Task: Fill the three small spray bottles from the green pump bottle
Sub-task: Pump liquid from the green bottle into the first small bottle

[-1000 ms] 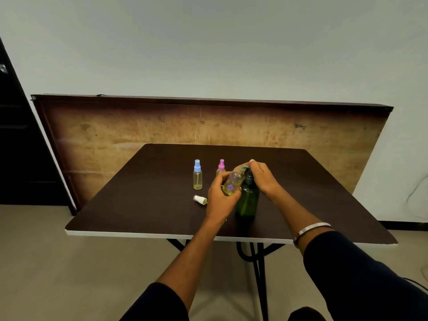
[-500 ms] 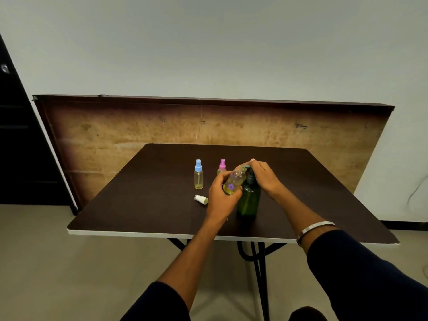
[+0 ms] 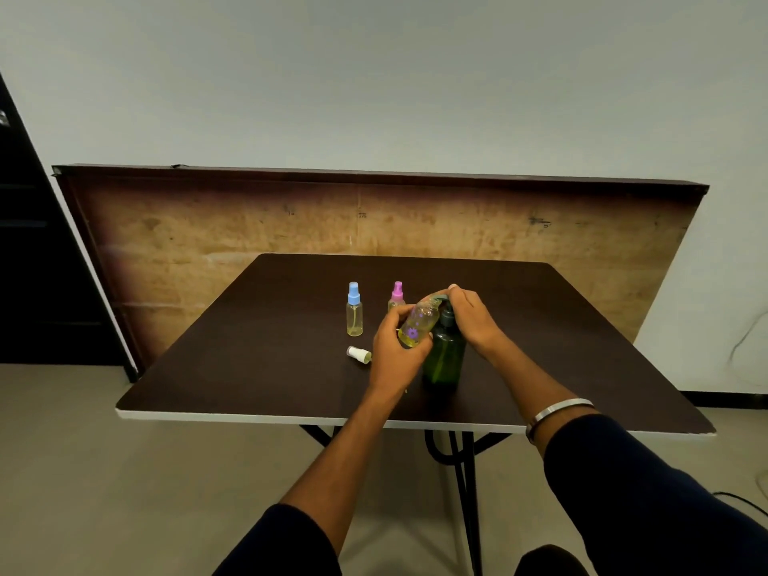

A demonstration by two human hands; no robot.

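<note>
1. A dark table [image 3: 257,359] stands before a wooden board [image 3: 208,239] that leans on the wall.
2. The green bottle [image 3: 444,359] stands upright near the table's front edge, right of centre.
3. The right hand [image 3: 471,318] lies over the pump head, fingers curled down on it; a metal bangle [image 3: 557,411] circles that wrist.
4. The left hand [image 3: 392,351] grips an uncapped flowered bottle [image 3: 417,324], tilted with its mouth up at the pump spout, yellow liquid in its lower part.
5. A blue-capped bottle [image 3: 354,309] stands upright left of the hands, holding yellowish liquid.
6. A pink-capped bottle [image 3: 397,295] stands behind the left hand, partly hidden.
7. A white cap [image 3: 358,353] lies on its side just left of the left hand.
</note>
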